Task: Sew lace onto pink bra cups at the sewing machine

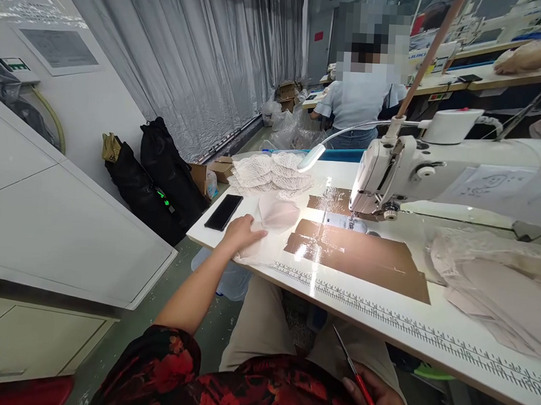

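My left hand [243, 232] lies on a pale fabric piece [274, 218] at the left end of the white sewing table [383, 305], its fingers curled over the cloth. My right hand [378, 398] rests low at my lap, below the table edge, closed round a thin red-handled tool [355, 370] that points up toward the table. A white sewing machine [435, 175] stands at the right, its needle area above a brown plate [358, 255].
A stack of white lace pieces [272, 172] and a black phone [223, 211] lie beyond my left hand. A heap of pale fabric [497, 281] lies at the right. A gooseneck lamp [311, 158] shines on the table. Another person [357, 98] stands behind. Black bags [154, 172] stand on the floor.
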### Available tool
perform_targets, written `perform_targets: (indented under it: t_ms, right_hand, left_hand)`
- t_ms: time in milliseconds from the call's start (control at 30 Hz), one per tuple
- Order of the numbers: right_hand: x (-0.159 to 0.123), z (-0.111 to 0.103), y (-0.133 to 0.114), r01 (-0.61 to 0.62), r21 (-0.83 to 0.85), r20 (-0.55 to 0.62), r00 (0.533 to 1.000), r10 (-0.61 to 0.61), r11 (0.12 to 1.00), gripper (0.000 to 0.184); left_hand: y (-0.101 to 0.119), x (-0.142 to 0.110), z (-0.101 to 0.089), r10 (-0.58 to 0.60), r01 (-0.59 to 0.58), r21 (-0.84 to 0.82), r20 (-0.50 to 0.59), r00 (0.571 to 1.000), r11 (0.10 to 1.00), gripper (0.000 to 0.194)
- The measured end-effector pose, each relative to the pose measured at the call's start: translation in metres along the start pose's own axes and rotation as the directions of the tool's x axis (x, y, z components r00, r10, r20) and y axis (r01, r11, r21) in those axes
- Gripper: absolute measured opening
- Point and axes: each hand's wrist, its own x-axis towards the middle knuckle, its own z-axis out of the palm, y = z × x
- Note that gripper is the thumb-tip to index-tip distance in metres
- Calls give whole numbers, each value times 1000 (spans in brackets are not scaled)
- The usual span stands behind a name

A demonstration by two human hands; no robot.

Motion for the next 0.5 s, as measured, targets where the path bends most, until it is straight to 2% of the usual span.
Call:
perform_targets:
  t_ms: [100,200,300,400,500]
  right_hand:
    - [-2,0,-5,-16,-6,-10,1000,16,1000,44]
    - [-3,-1,-12,-33,-26,-11,999,32,999,42]
    - [-2,-3,-16,-31,-25,-17,999,30,999,40]
    - [-2,-3,-19,-19,4,-27,999,19,1000,37]
    - [-2,-2,-22,-20,50,-38,999,22,999,35]
  left_hand:
    - [3,-2,1,2,-1,-83,11,1000,997,28]
    - [5,1,-1,30,-24,-210,26,999,977,27]
    - [10,16,-8,38,-11,-376,65,997,927,26]
    - [24,47,-29,47,27,-543,123,991,839,31]
    - [46,79,-61,81,38,-667,147,986,744,42]
